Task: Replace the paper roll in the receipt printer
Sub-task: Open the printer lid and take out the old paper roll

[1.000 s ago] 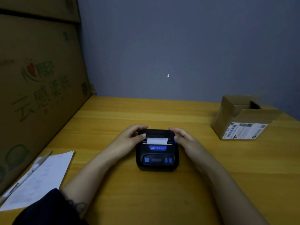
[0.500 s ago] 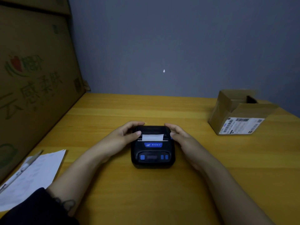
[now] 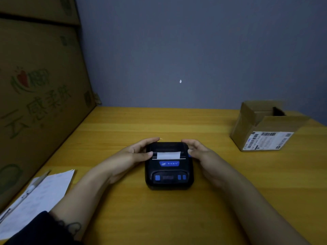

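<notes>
A small black receipt printer with blue buttons and a blue label sits on the yellow wooden table, its lid down. A short white strip of paper sticks out of its slot. My left hand grips the printer's upper left side, thumb by the slot and fingers curled over the back edge. My right hand holds the upper right side in the same way, its fingertips at the back corner. The paper roll itself is hidden inside the printer.
An open small cardboard box with a shipping label stands at the right rear. Large cardboard cartons wall off the left side. White paper sheets with a pen on them lie at the front left.
Both hands stay on the printer's sides with hardly any shift. The view has swung slightly, so the scene sits a little differently in frame.
</notes>
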